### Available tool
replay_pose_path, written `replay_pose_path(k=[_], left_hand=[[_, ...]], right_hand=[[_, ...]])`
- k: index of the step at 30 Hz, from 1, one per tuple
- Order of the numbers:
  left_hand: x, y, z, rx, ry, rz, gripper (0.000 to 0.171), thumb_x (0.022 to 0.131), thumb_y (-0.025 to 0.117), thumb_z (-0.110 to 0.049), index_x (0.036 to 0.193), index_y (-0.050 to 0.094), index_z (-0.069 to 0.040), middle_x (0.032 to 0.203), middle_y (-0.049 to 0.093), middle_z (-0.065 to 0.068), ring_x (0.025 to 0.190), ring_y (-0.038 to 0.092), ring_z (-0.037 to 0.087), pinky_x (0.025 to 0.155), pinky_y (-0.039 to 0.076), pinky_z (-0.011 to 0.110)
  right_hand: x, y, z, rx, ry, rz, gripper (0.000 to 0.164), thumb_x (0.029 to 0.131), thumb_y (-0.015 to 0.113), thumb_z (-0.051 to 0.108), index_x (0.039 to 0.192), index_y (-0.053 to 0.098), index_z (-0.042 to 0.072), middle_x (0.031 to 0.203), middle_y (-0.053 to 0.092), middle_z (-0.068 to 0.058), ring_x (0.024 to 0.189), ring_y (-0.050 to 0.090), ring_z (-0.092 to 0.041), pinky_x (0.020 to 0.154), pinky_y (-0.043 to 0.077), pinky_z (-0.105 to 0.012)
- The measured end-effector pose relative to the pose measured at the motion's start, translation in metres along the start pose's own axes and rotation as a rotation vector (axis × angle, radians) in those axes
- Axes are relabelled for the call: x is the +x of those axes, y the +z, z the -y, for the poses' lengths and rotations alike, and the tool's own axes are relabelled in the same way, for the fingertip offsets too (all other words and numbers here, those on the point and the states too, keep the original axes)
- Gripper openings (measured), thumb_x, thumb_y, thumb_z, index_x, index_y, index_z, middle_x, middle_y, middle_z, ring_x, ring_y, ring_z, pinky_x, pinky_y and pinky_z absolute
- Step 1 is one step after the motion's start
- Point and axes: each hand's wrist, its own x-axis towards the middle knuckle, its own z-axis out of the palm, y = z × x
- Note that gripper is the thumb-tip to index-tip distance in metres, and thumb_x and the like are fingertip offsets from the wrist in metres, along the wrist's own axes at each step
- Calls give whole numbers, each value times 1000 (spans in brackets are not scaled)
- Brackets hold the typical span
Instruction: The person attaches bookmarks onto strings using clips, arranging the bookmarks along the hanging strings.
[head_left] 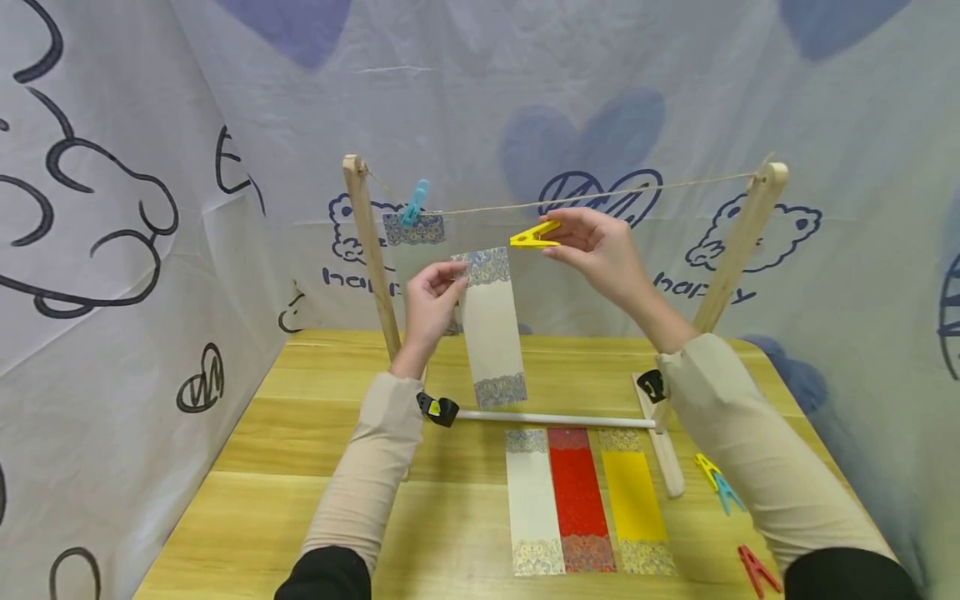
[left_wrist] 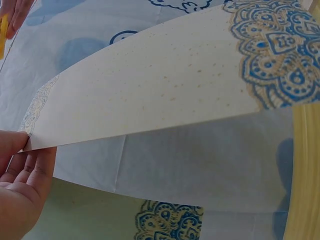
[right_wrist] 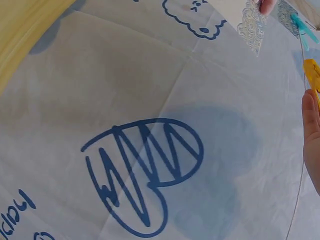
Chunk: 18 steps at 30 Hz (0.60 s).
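Observation:
My left hand (head_left: 432, 304) pinches the upper left edge of a cream paper strip (head_left: 491, 333) with patterned lace bands at both ends. The strip hangs down, just below a string (head_left: 600, 197). In the left wrist view its blue-and-tan lower band (left_wrist: 282, 50) shows large. To the right, my right hand (head_left: 600, 250) holds a yellow clothespin (head_left: 534, 237) between thumb and fingers, its tip pointing left near the strip's top corner. A light blue clothespin (head_left: 416, 202) fastens another patterned strip (head_left: 415, 229) to the string's left part; my left hand partly hides that strip.
Two wooden posts (head_left: 738, 242) carry the string, with a white rod (head_left: 555, 419) low between them. On the table (head_left: 247, 500) lie a white strip (head_left: 534, 500), a red strip (head_left: 576, 492) and a yellow strip (head_left: 635, 496). Several clothespins (head_left: 757, 572) lie at the right.

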Motion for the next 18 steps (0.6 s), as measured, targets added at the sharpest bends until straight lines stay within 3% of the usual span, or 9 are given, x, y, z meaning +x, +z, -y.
replay_pose_path(k=[7, 14, 18], left_hand=[[5, -1, -2, 25, 27, -5, 19, 83, 52, 11, 101, 58, 11, 99, 60, 20, 71, 55, 7, 60, 46, 17], [9, -1, -4, 8, 75, -11, 19, 86, 49, 9, 102, 60, 6, 99, 61, 16, 70, 53, 11, 57, 45, 18], [11, -1, -9, 25, 46, -26, 21, 85, 47, 12, 103, 57, 10, 101, 60, 19, 71, 53, 10, 58, 45, 17]], right_hand=[[17, 2, 9, 1, -75, -31, 34, 73, 63, -15, 105, 55, -15, 102, 54, -21, 88, 57, -28, 78, 48, -27], [32, 6, 15, -122, 16, -112, 36, 75, 66, -5, 109, 57, -10, 102, 60, -21, 88, 61, -24, 76, 49, -23], [40, 12, 15, -171, -30, -173, 35, 73, 69, -3, 106, 59, -10, 99, 62, -20, 86, 61, -26, 75, 49, -24]])
